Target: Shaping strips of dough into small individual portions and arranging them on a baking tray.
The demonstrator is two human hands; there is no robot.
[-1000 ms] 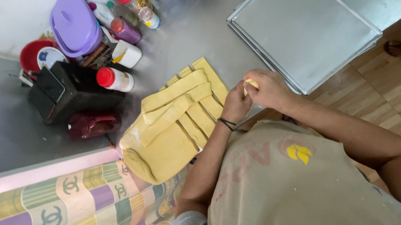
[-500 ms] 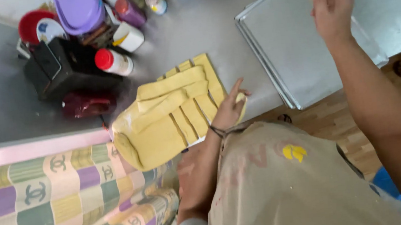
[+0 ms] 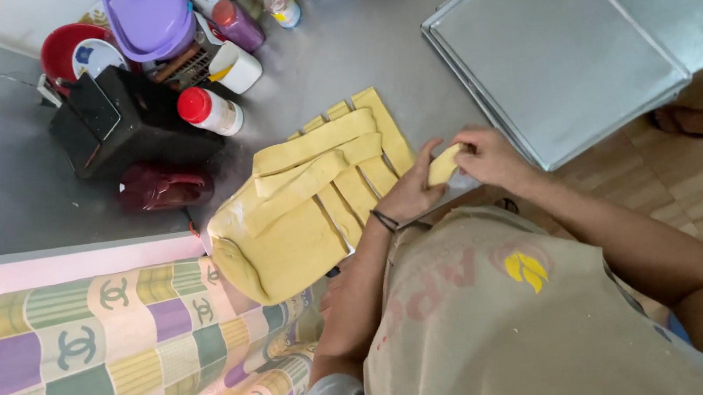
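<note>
Yellow dough strip [image 3: 443,165] held slantwise between left hand [image 3: 408,191], right hand [image 3: 493,157].

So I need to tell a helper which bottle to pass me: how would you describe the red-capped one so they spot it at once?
Start at the steel table and find the black box among the clutter at its far left. The bottle lies on its side against that box's right edge, just above the sheet of yellow dough. It alone has a white body with a bright red cap.

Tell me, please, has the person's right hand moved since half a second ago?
Yes. The right hand has come back off the metal tray to the left hand, both holding a dough piece.
</note>
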